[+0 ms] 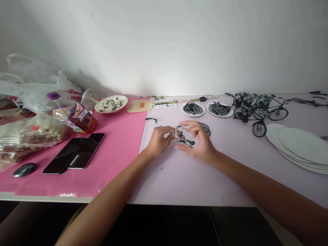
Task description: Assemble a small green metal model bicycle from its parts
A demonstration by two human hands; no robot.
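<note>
My left hand (161,139) pinches a small dark green model bicycle frame (182,138) by its silvery front part, above the pale mat. My right hand (201,141) is just right of the frame, its thumb and fingers spread around it without a visible grip. Behind my right hand lie loose grey wheels (205,128), partly hidden by it. A small dark green curved part (151,119) lies beyond my left hand.
Two small plates of wheels (192,109) and black parts (219,109) stand behind. Model bicycles (258,109) and stacked white plates (304,145) are right. Left are a bottle (74,116), phones (85,151), a mouse (25,169), bags (30,133) and a white bowl (111,104).
</note>
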